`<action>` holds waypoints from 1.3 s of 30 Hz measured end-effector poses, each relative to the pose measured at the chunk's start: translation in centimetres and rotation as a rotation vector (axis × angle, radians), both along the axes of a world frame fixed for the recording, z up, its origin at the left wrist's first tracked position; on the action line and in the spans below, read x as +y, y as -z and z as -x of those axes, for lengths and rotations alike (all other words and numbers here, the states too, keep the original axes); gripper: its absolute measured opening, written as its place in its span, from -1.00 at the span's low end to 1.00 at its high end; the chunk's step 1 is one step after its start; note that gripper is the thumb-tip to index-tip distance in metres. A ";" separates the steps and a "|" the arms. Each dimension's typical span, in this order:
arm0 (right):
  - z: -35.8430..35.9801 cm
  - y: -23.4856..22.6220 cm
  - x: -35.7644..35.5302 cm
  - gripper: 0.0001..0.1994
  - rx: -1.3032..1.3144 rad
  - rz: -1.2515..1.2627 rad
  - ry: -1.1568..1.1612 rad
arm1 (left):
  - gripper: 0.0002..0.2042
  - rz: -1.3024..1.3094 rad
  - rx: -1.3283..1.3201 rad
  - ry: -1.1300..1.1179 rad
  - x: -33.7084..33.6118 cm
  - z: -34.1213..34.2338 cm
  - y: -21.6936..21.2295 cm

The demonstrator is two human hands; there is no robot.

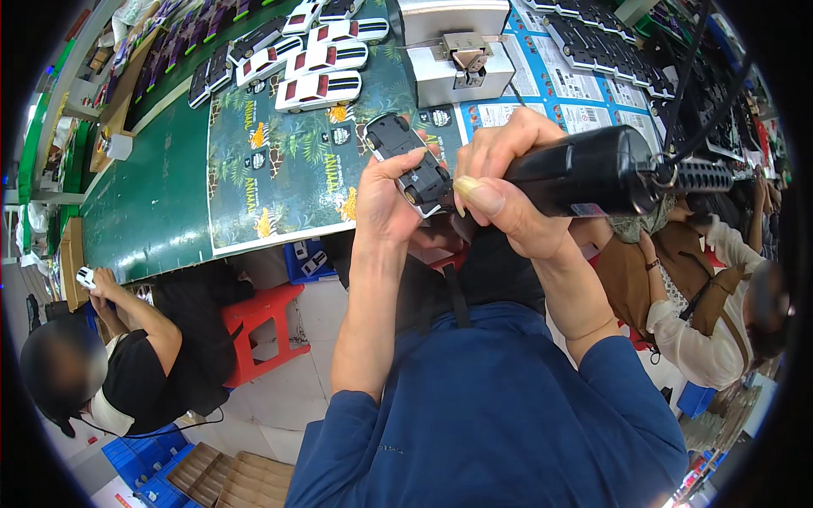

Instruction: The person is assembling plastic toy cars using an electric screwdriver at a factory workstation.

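Note:
A toy car (408,152) lies upside down in my left hand (384,199), its black underside and wheels facing up. My left thumb presses on the chassis near one end. Wrapped in the fingers of my right hand (517,190) is a black electric screwdriver (584,176), a cord running off its back end. The driver's tip is hidden behind my right hand, close to the car's side; whether it touches the car I cannot tell. Both hands are above the near edge of the green table (161,195).
Several white toy cars (326,59) with dark stripes stand on a printed jungle sheet (288,173). Behind my hands is a silver metal fixture (461,63). Rows of black car chassis (584,46) lie at the far right. People sit on both sides; a red stool (258,326) is at left.

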State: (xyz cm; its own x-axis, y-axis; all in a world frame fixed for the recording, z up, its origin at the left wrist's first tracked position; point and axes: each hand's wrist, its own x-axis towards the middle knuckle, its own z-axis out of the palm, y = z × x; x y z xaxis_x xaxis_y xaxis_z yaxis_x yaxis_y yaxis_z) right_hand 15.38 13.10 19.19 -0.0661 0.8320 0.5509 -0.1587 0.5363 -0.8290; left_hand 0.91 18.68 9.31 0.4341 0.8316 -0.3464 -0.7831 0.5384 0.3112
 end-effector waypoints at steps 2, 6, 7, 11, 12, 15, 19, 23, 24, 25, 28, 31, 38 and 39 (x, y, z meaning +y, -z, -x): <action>0.2 0.1 -0.2 -0.75 -0.014 -0.013 0.034 | -0.45 -0.075 0.032 -0.016 -0.2 0.1 -0.4; 0.4 0.0 -0.6 -0.75 0.116 -0.001 0.018 | -0.46 -0.091 0.059 -0.011 -0.4 0.3 -1.0; 0.3 -0.1 -0.7 -0.74 0.078 0.021 0.021 | -0.46 -0.099 0.053 -0.006 -0.5 0.4 -1.1; 0.3 -0.4 -1.8 -0.77 0.057 0.113 0.086 | -0.47 -0.127 0.077 -0.008 -0.8 0.6 -1.4; 0.3 -0.4 -2.0 -0.78 0.062 0.149 0.113 | -0.47 -0.145 0.106 -0.015 -0.9 0.6 -1.5; -0.1 -0.1 -2.2 -0.81 0.101 0.147 0.114 | -0.50 -0.173 0.022 0.001 -0.8 0.7 -0.9; -1.5 -1.1 -2.4 -0.84 0.471 0.045 -0.059 | -0.60 -0.124 -0.103 0.038 -0.9 1.3 -0.6; -3.1 -1.3 -1.3 -0.90 0.251 -0.115 0.067 | -0.62 -0.155 -0.147 0.080 -1.0 0.7 -0.9; -2.9 -1.3 -1.3 -0.88 0.307 -0.075 0.071 | -0.63 -0.155 -0.155 0.083 -1.1 0.6 -0.9; -2.5 -1.2 -1.1 -0.84 0.364 -0.036 0.075 | -0.64 -0.156 -0.162 0.086 -1.1 0.5 -1.0; -2.8 -0.7 -1.4 -0.90 0.164 -0.030 0.042 | -0.64 -0.133 -0.107 0.054 -1.3 0.0 -1.1; -2.3 -0.4 -1.5 -0.86 0.095 -0.070 0.104 | -0.65 -0.140 -0.009 0.006 -1.2 -0.6 -1.2; -1.3 0.0 -1.3 -0.82 0.054 -0.100 0.136 | -0.63 -0.167 0.094 -0.049 -1.1 -0.5 -2.2; -1.2 0.1 -1.2 -0.85 0.138 -0.098 0.108 | -0.57 -0.226 0.035 -0.034 -0.9 0.0 -2.2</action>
State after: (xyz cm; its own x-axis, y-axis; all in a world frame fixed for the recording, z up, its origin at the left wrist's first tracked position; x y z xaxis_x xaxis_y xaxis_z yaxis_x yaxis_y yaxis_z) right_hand 16.61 11.93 19.13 0.1019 0.7723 0.6270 -0.2046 0.6331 -0.7466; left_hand 0.89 17.79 11.55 0.3955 0.9038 -0.1634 -0.7865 0.4251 0.4480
